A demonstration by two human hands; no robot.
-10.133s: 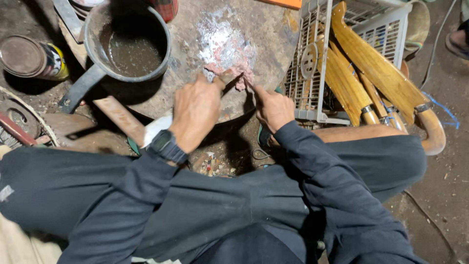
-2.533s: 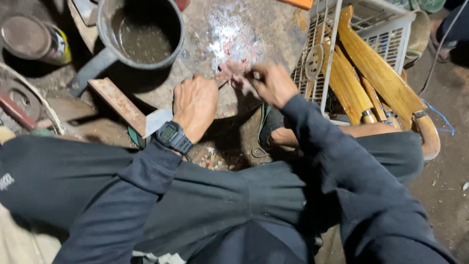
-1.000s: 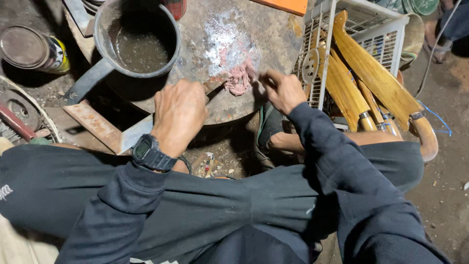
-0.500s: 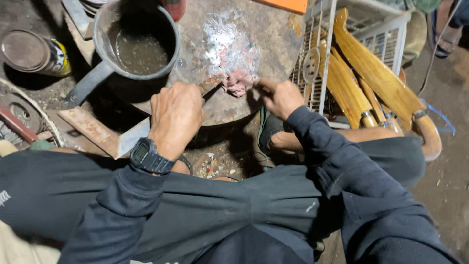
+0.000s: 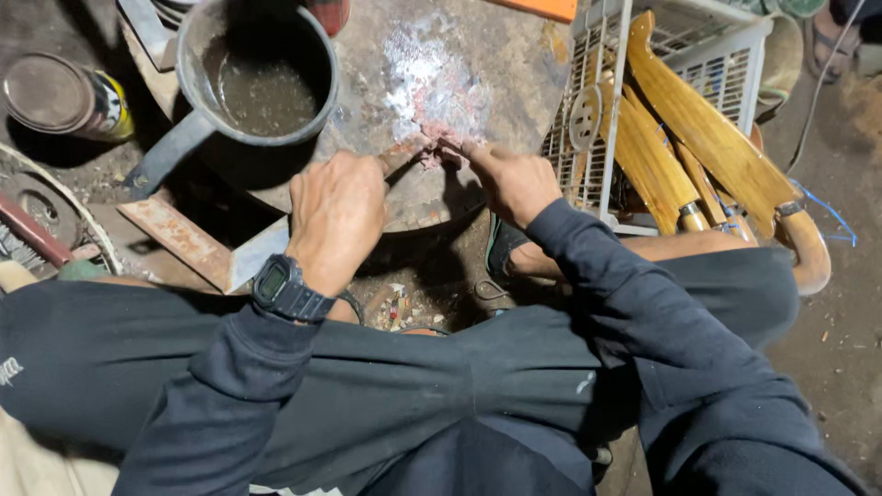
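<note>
My left hand (image 5: pixel 338 213), with a black watch on its wrist, is closed on a thin brown tool (image 5: pixel 404 154) that runs up to a round stone slab (image 5: pixel 386 64). The tool's tip meets a white and pink smear (image 5: pixel 439 84) on the slab. My right hand (image 5: pixel 511 178) rests at the slab's near edge, fingers pressed down beside the tool tip. What lies under those fingers is hidden.
A dark metal pot (image 5: pixel 259 87) of murky liquid stands on the slab's left. A tin can (image 5: pixel 64 96) lies far left. A rusty flat bar (image 5: pixel 179 241) lies below the pot. A white wire crate (image 5: pixel 698 55) with wooden sheaths (image 5: pixel 707 138) stands right.
My left hand drew back toward me about a second ago, then came forward again to the smear. My right hand stayed at the slab's edge; a pink lump seen earlier is now out of sight.
</note>
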